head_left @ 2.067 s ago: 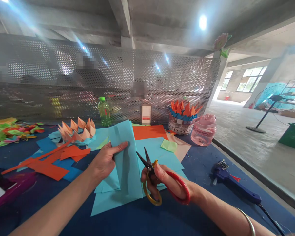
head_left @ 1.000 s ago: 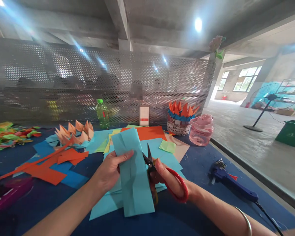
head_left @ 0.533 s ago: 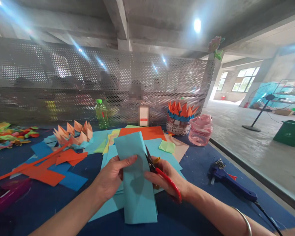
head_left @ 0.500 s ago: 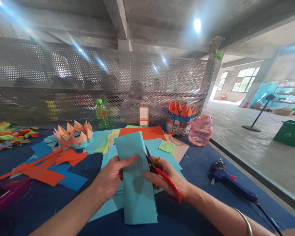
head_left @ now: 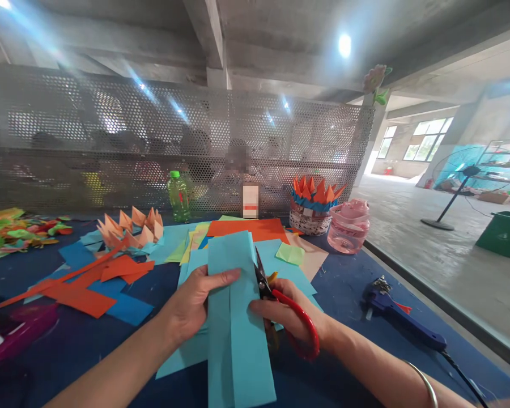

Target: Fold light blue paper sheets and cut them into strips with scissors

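Note:
My left hand (head_left: 198,300) grips a folded light-blue sheet of paper (head_left: 249,340), thumb on top and fingers hidden behind. The paper stands tilted toward me, with a lengthwise split or fold line down its lower half. My right hand (head_left: 291,306) is closed around red-handled scissors (head_left: 300,320), their dark blades pointing up along the paper's right edge. The right thumb also rests on that edge. Beneath lie more light-blue sheets (head_left: 182,357), with an orange sheet (head_left: 246,228) behind them.
To the left are a peach paper crown (head_left: 131,229), orange paper scraps (head_left: 80,297) and blue scraps (head_left: 130,306). A green bottle (head_left: 177,198), a basket with orange points (head_left: 310,218) and a pink jug (head_left: 348,229) stand behind. A blue glue gun (head_left: 403,317) lies right.
The folded paper has come lower and closer, and its two layers now show a line between them. The scissors have turned slightly more upright, still in my right hand.

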Motion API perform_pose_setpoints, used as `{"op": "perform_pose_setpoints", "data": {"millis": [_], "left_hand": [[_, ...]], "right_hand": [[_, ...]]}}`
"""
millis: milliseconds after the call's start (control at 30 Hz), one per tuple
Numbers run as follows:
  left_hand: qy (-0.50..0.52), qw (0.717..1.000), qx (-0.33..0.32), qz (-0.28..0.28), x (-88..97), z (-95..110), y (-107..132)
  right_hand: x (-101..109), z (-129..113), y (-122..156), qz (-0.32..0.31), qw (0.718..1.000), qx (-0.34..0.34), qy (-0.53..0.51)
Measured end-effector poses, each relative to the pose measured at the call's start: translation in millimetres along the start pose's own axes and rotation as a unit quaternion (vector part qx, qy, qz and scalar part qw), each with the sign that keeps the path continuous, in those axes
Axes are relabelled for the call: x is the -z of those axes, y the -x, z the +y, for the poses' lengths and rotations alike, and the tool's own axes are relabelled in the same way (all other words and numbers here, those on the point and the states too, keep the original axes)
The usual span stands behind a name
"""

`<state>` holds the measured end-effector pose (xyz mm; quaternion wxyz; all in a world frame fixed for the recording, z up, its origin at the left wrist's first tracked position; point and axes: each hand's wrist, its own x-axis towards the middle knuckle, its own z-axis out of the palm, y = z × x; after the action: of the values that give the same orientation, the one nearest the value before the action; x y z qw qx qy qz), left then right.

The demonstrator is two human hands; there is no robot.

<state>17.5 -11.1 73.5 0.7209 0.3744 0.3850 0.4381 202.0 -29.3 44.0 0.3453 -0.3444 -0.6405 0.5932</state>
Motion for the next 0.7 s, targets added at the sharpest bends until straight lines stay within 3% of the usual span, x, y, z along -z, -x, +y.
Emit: {"op": "perform_pose_setpoints", "data": {"millis": [200, 467, 700], "left_hand": [[0.013, 0.996, -0.060, 0.059, 8.9, 5, -9], [0.012, 0.995, -0.072, 0.066, -4.7, 10, -1], [0.011, 0.997, -0.054, 0.059, -0.8, 4, -4]], "right_hand": [[-2, 7, 0, -0.048, 0.998, -0.033, -0.008], [-5, 8, 1, -0.049, 0.998, 0.012, -0.035], [-7, 7, 2, -0.043, 0.998, 0.025, -0.039]]}}
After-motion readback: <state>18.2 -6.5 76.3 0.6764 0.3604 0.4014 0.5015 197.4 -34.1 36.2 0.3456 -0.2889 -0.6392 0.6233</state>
